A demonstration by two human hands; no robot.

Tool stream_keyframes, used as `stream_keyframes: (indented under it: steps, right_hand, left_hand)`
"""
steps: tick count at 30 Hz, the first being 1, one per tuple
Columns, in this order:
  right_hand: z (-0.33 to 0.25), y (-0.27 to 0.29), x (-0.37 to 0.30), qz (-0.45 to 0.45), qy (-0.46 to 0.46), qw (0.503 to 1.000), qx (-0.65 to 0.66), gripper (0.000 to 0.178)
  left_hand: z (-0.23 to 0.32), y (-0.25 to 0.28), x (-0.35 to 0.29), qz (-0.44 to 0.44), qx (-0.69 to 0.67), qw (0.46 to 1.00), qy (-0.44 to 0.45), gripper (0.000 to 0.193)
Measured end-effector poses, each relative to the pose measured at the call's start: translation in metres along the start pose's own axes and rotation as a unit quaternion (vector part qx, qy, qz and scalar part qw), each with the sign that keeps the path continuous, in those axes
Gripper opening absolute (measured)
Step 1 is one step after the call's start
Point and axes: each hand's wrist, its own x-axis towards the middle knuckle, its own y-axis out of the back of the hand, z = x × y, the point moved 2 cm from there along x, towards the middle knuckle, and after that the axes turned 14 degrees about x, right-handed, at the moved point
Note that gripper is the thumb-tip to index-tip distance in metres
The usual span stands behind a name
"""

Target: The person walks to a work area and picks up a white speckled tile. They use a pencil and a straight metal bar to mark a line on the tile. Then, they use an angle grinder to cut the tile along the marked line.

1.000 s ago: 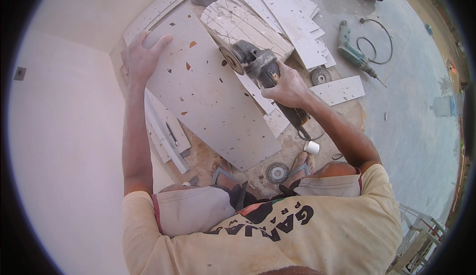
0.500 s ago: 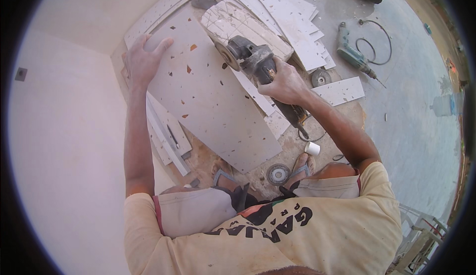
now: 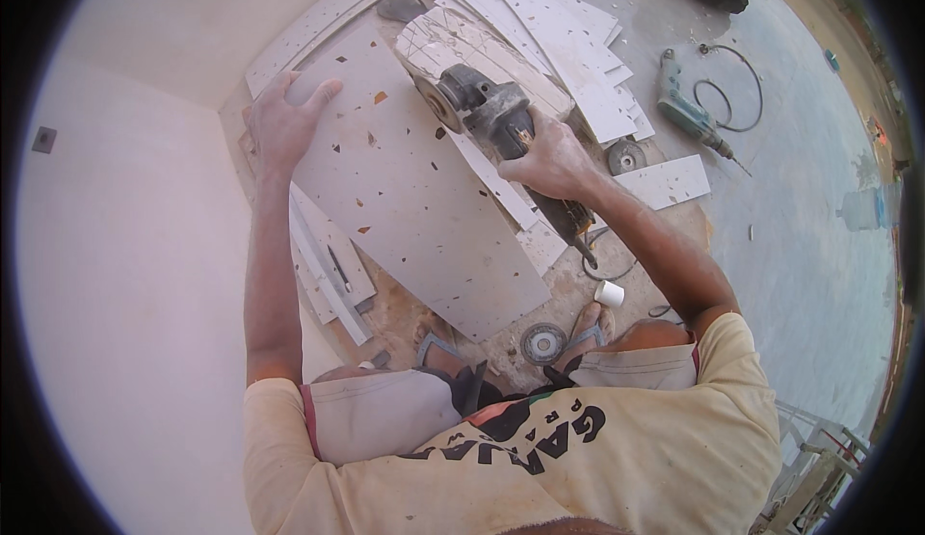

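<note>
Fingers (image 3: 323, 92) of my left hand (image 3: 281, 125) spread flat on speckled grey tile (image 3: 414, 198) | right hand (image 3: 554, 161) grips dusty angle grinder (image 3: 482, 111) | white offcuts (image 3: 568, 43), drill (image 3: 689, 116) beyond

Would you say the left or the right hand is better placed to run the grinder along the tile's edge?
Probably the right hand: it already grips the angle grinder at the speckled tile's far edge, while the left hand lies flat on the tile.

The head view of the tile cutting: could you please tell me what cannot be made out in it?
- Angle grinder: the right hand covers its rear body.
- Speckled tile: the far corner lies under the left hand.
- Grinder disc: too small to tell whether it touches the tile.
- Person's feet: the knees and shirt hide most of them.
</note>
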Motion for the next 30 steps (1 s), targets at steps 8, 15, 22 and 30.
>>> stream_keyframes:
  steps: [8, 15, 22, 30]
  right_hand:
    - [0.001, -0.005, 0.01, 0.007, 0.019, 1.0, -0.017, 0.09]
    - [0.002, -0.006, 0.017, 0.009, 0.04, 0.999, 0.0, 0.089]
    - [-0.001, -0.007, 0.022, 0.014, 0.042, 0.999, 0.004, 0.092]
    - [-0.007, -0.007, 0.028, 0.025, 0.047, 0.999, 0.003, 0.098]
  left_hand:
    - [-0.001, 0.001, -0.003, 0.015, -0.004, 1.0, -0.007, 0.049]
    - [-0.001, 0.0, -0.002, 0.008, -0.001, 1.0, -0.002, 0.051]
    - [-0.014, -0.011, 0.003, 0.018, -0.009, 1.0, -0.001, 0.057]
    - [-0.007, -0.007, 0.0, -0.011, -0.024, 1.0, 0.013, 0.055]
